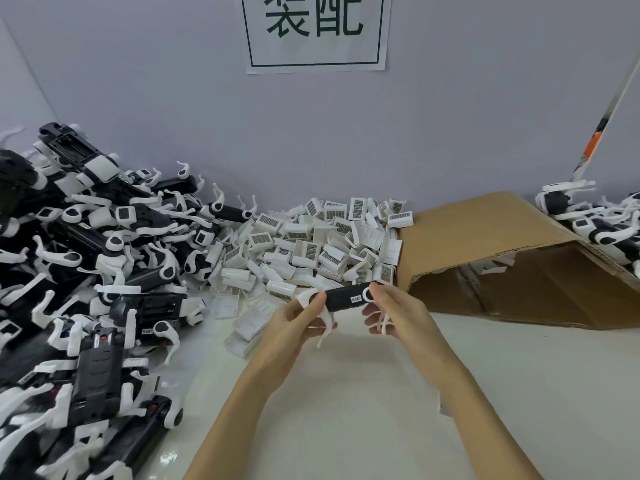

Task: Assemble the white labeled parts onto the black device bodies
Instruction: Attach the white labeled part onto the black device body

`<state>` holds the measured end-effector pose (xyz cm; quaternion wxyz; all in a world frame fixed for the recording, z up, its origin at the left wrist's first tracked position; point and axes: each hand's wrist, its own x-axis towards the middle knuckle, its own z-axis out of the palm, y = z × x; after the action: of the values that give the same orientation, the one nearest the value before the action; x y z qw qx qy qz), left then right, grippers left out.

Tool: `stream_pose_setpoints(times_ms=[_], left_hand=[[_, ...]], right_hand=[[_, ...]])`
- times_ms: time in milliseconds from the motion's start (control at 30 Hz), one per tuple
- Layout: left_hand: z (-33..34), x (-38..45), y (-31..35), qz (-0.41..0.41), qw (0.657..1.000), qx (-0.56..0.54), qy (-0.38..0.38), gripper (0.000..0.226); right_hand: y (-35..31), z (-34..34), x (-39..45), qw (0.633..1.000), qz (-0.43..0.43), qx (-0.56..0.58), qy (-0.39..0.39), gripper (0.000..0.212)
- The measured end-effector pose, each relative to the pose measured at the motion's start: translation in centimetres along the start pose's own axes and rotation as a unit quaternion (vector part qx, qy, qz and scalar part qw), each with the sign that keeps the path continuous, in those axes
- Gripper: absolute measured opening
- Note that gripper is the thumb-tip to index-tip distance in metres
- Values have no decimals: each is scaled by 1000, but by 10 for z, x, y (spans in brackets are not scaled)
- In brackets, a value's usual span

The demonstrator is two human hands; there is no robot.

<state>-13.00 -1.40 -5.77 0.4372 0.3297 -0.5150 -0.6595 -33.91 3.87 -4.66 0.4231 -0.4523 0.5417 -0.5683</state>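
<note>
1. I held one black device body (346, 297) level above the white table (415, 393), gripped at both ends, just in front of the heap of white labeled parts (311, 247). Keeping it up off the surface let me turn it freely, which I judged the reason for the two-handed hold.

2. My left hand (294, 323) had its fingers curled round the body's left end, thumb on top by the white round fitting there. It was a firm wrap, not a loose touch.

3. My right hand (391, 313) pinched the right end, thumb over the white ring and fingers folded beneath. The thin white legs hung down between my fingers on both sides, so I could not tell exactly how each finger lay.

4. No labeled part was on this body yet, as far as I could see; only a small sticker showed on its face. I judged I was orienting it before picking a part.

5. The labeled parts lay spilled from the tipped cardboard box (502, 244), within easy reach ahead, likely so either hand could take one.

6. The big pile of black bodies (86, 271) sat at my left and a smaller pile (595, 220) at far right; which was finished stock I could not tell.
</note>
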Motion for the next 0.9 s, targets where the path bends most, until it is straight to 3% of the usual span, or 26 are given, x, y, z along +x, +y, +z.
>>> stream_pose_setpoints(times_ms=[67,200,300,367,533,600,700,800,900], left_hand=[[-4,0,1,41,999,13,-4,55],[-8,0,2,127,989,69,-24,53],[-10,1,-3,203,955,205,-65,63],[-9,2,-6,236,923,289,-92,63],[4,0,-9,317,871,367,-82,59],[7,-2,-11,308,882,351,-62,65],[12,-8,-7,140,961,233,-40,86],[20,-9,-2,20,995,99,4,76],[19,-5,2,24,1000,9,2,56]], right_hand=[[-2,-1,-1,999,2,28,-32,58],[-7,-1,-5,985,116,112,-59,71],[-9,-6,-6,970,164,130,-126,100],[-8,-6,-5,963,167,162,-137,104],[0,8,-2,957,161,239,-36,57],[1,10,0,962,127,242,-4,45],[-2,12,1,975,70,211,14,44],[-4,15,-1,978,66,200,-4,70],[-4,20,-3,975,58,216,-1,79]])
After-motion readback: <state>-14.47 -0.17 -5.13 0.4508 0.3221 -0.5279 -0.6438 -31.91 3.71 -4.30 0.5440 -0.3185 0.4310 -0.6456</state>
